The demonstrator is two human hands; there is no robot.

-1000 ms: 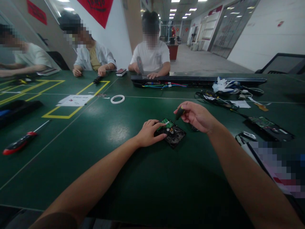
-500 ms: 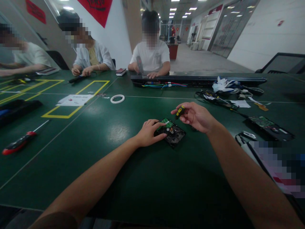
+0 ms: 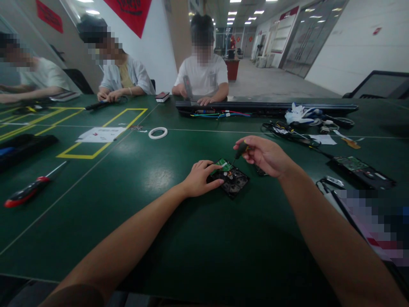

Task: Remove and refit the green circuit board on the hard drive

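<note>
A hard drive (image 3: 235,182) with a green circuit board lies on the green table (image 3: 191,238) near the middle of the view. My left hand (image 3: 203,178) rests on its left side, thumb and fingers apart, the fingertips on the board and the thumb at the near left edge. In my right hand (image 3: 260,154) is a small screwdriver (image 3: 240,151) with a dark and yellow handle, pinched between the fingers. Its shaft points down at the drive's far edge. A dark part (image 3: 261,171) is partly hidden beneath my right hand.
A red-black screwdriver (image 3: 27,194) and paper (image 3: 101,134) lie left, with a tape roll (image 3: 157,133) beyond my left hand. A long black housing (image 3: 268,107) spans the far side. Cables (image 3: 284,132) and another drive (image 3: 362,172) lie right. Several people sit across.
The screwdriver's handle has turned in my right hand, its yellow part now less visible, and that hand has shifted slightly right. My left hand stays put. A person's hands opposite have moved a little.
</note>
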